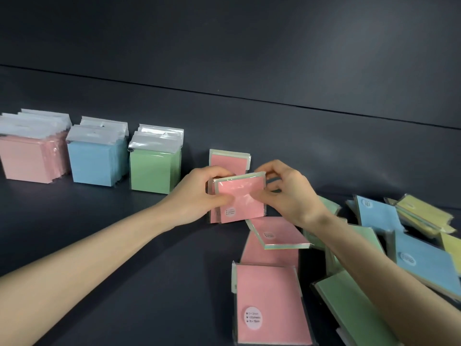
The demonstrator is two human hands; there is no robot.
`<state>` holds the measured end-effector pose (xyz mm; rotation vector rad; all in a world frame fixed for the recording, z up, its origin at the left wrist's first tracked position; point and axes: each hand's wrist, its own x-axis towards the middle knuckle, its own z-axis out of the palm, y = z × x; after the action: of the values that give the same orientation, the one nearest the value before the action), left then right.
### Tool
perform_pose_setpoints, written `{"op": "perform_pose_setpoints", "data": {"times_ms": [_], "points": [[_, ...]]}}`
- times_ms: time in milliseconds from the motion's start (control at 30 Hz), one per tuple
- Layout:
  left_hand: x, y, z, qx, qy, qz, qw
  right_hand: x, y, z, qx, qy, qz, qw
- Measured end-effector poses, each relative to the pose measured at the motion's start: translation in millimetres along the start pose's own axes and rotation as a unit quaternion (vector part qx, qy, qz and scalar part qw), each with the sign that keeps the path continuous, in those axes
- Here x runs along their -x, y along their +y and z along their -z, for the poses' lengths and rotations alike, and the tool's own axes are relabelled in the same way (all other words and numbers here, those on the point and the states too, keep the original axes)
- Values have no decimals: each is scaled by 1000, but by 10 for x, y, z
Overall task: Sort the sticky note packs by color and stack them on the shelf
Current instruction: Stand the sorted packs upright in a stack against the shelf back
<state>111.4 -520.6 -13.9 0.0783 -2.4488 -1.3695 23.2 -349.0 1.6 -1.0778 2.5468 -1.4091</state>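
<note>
From the head camera, the left hand [199, 193] and the right hand [289, 196] pinch one upright pink pack [240, 193] by its two side edges, fingers curled round it, low over the dark shelf [124, 233]. Just behind the grip stands a second pink pack [228, 162]. Well to its left stand the pink row [27, 158], blue row [93, 162] and green row [153, 172], while a loose heap [421, 258] of pink, green, blue and yellow packs lies to its right and nearer the person.
</note>
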Motion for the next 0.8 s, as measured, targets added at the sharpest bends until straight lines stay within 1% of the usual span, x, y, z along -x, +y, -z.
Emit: {"op": "perform_pose_setpoints", "data": {"times_ms": [133, 267, 367, 467, 600, 667, 733, 800], "points": [[-189, -2, 133, -74, -36, -26, 996, -174, -57, -59, 86, -36, 13, 996], [-365, -8, 239, -175, -29, -54, 983, -340, -25, -120, 109, -30, 27, 993], [-464, -62, 240, -263, -27, -85, 961, -451, 37, -215, 153, -10, 43, 987], [-545, -145, 240, -317, -22, -108, 942, -533, 63, -263, 167, 3, 42, 985], [-584, -221, 222, -415, 9, -154, 897, -582, 113, -320, 171, 27, 39, 984], [-585, -231, 233, -440, 23, -170, 881, -581, 131, -333, 196, 26, 39, 980], [-601, -230, 260, -457, 17, -173, 872, -574, 151, -308, 216, 10, 34, 976], [-636, -219, 283, -478, -11, -164, 863, -572, 167, -269, 231, 1, 25, 973]]}}
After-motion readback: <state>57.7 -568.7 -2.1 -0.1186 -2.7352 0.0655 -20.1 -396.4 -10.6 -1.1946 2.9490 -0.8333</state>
